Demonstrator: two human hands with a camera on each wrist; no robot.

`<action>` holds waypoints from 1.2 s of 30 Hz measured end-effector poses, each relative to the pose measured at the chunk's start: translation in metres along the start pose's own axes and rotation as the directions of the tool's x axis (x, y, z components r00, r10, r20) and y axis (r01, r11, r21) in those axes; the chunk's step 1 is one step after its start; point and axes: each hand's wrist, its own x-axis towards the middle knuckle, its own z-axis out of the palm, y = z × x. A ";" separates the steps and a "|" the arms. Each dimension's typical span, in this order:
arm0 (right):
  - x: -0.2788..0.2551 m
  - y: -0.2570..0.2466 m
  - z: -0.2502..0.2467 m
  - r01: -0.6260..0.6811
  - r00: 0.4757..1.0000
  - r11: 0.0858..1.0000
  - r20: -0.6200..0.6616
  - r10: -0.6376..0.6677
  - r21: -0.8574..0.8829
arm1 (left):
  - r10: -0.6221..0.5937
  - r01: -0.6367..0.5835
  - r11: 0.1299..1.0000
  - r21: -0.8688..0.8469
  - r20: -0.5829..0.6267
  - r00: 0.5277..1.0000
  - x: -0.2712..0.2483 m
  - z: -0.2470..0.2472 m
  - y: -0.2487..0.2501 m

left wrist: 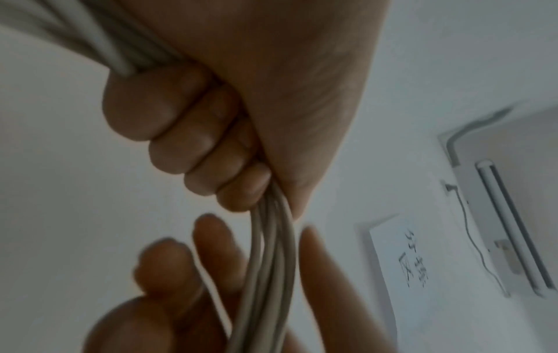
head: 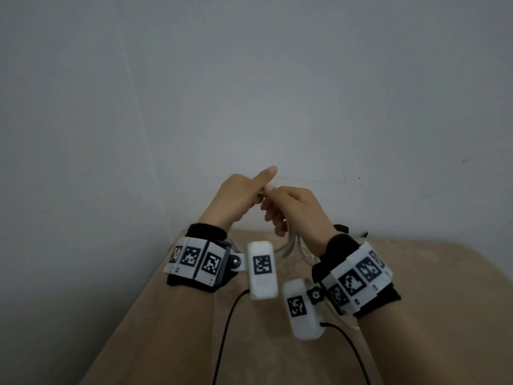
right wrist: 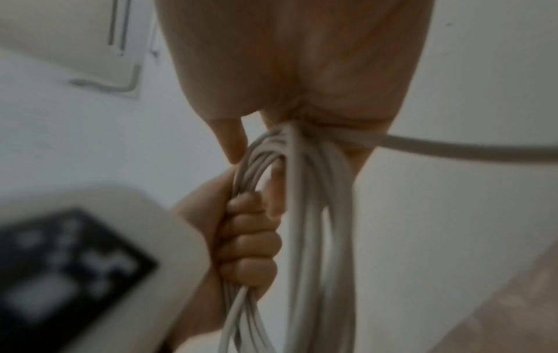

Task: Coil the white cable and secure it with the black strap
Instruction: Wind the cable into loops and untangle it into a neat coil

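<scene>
The white cable (head: 287,247) is gathered into several loops that hang from both hands above the far edge of the table. My left hand (head: 241,198) grips the top of the bundle in a fist, thumb pointing up. In the left wrist view its fingers (left wrist: 193,133) curl round the strands (left wrist: 271,238). My right hand (head: 291,204) pinches the cable just beside the left thumb. In the right wrist view the coil (right wrist: 308,215) hangs under the right palm, and one strand (right wrist: 453,148) runs off to the right. A small black thing (head: 342,228) behind the right wrist may be the strap; I cannot tell.
A beige table (head: 277,351) lies below the hands, against a plain pale wall (head: 249,93). Thin dark leads (head: 225,329) trail from the wrist cameras over the table. A sheet with handwriting (left wrist: 401,262) and a white wall unit (left wrist: 513,227) show high up.
</scene>
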 end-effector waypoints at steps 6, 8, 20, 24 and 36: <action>0.013 0.016 -0.049 -0.096 0.918 0.986 -0.370 0.142 0.139 | -0.102 0.097 0.994 -0.051 -0.102 0.990 0.005 -0.016 -0.010; 0.014 0.028 -0.073 -0.188 0.831 0.972 -0.505 0.233 0.139 | -0.076 0.074 0.997 -0.025 -0.091 0.993 0.005 -0.009 -0.008; 0.015 0.058 -0.089 -0.422 0.730 0.816 -0.385 0.564 0.395 | -0.006 0.007 1.000 0.006 -0.049 0.999 0.007 0.008 -0.005; 0.017 0.066 -0.091 -0.334 0.724 0.797 -0.404 0.559 0.503 | 0.007 -0.006 1.000 0.012 -0.042 0.999 0.007 0.008 -0.004; 0.011 0.012 -0.079 0.051 0.884 0.849 -0.420 0.207 0.526 | -0.030 0.029 0.999 -0.015 -0.077 0.997 0.008 0.000 -0.011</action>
